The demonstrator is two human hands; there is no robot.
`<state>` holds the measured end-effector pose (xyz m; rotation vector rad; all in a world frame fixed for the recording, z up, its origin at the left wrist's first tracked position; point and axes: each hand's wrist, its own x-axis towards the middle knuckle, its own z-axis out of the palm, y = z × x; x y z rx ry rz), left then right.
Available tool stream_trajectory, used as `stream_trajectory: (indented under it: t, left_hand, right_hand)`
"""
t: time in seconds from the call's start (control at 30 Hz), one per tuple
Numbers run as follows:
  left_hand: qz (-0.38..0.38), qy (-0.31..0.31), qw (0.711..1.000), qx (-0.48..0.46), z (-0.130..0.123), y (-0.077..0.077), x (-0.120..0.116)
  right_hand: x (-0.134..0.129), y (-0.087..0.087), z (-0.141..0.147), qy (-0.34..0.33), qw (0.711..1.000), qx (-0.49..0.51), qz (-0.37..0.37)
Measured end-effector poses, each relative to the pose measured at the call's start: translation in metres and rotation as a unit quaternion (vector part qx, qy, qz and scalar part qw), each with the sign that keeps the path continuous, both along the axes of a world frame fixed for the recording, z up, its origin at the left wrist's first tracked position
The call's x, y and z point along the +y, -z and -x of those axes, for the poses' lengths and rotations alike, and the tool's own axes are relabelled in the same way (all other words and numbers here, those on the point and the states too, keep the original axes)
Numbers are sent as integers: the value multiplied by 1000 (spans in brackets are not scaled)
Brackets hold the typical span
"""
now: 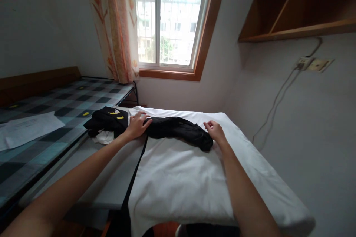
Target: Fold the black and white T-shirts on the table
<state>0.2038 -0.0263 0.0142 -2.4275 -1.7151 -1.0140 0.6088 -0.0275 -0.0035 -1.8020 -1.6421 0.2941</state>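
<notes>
A long, narrow bundle of black cloth, seemingly a folded garment, lies across a white cloth spread over the table. My left hand rests at its left end, fingers spread and thumb touching the fabric. Beside the bundle's right end is my right hand, its thumb and fingertips brought together near the black edge. Whether cloth is pinched between them is too small to make out. Just left of my left hand sits a crumpled black garment with yellow marks, some white fabric showing beneath it.
On the left stands a bed with a checked cover, bearing sheets of white paper. A curtain hangs beside the window. To the right, a wooden shelf and a wall socket with a cord are on the wall.
</notes>
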Motion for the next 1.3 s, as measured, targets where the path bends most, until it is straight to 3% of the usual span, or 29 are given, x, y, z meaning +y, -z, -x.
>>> stream_trajectory:
  t: [0.1,0.23,0.3,0.43,0.53,0.63,0.73,0.83,0.97,1.03,1.13,1.23,1.3]
  left_hand:
    - [31,87,991,97,-24,-1,-6]
    - [56,73,988,128,-38,-6,0]
    - [79,71,989,101,-36,-9,6]
    - [150,117,982,22,-27,-14,18]
    - [145,89,982,-81,-19,-20,25]
    - [110,43,971,-207,-11,-33,27]
    - [122,53,965,-227,-1,-49,18]
    - [170,130,971,-109,9,-65,-5]
    - [222,214,946,95,17,-72,-40]
    - [225,210,939,151,18,-70,-49]
    - [190,167,955,155,21,-69,-48]
    - [107,117,980,117,23,-81,-36]
    - [37,61,994,87,23,-98,-27]
  right_hand:
    - [-2,2,5,-7,999,21,29]
    - [-5,6,2,-69,992,55,96]
    - [-6,1,0,-79,991,82,67]
    - [-11,-21,-2,-59,989,118,-69]
    - [-22,-41,1,-60,984,148,-83]
    - [-41,-59,7,-118,977,178,2]
    - [-63,-73,10,-203,957,165,125]
    - [-80,-83,7,-250,932,109,241]
    - [-90,-81,-5,-283,902,-34,323]
    - [-90,-78,-13,-253,914,-106,297]
    - [-83,-78,-25,-136,965,-153,163]
    - [-69,-92,-31,-30,999,-41,-6]
    - [-59,-108,-29,-3,990,109,-86]
